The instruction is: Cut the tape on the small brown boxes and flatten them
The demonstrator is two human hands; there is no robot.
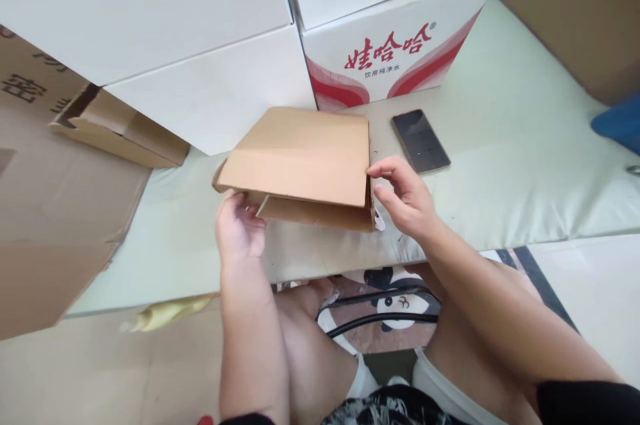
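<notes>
A flat brown cardboard box (305, 145) lies on the pale green covered surface in front of me, its lid a little raised above the front wall (320, 213). At the front left corner, my left hand (241, 225) is closed on the box, with the fingertips partly hidden under the lid's edge. My right hand (403, 195) is at the right side, curled, with its index fingertip and thumb at the edge of the lid. The box's inside is mostly hidden. To the right of the box, near my right hand, lies a dark phone (421, 140).
White cartons (210, 88) stand stacked behind the box, one with red lettering (390, 55). Large brown cartons stand at the left (60, 192) and far right (575, 18). A smaller open carton (135, 135) sits at left. A blue object (620, 124) is at the right edge.
</notes>
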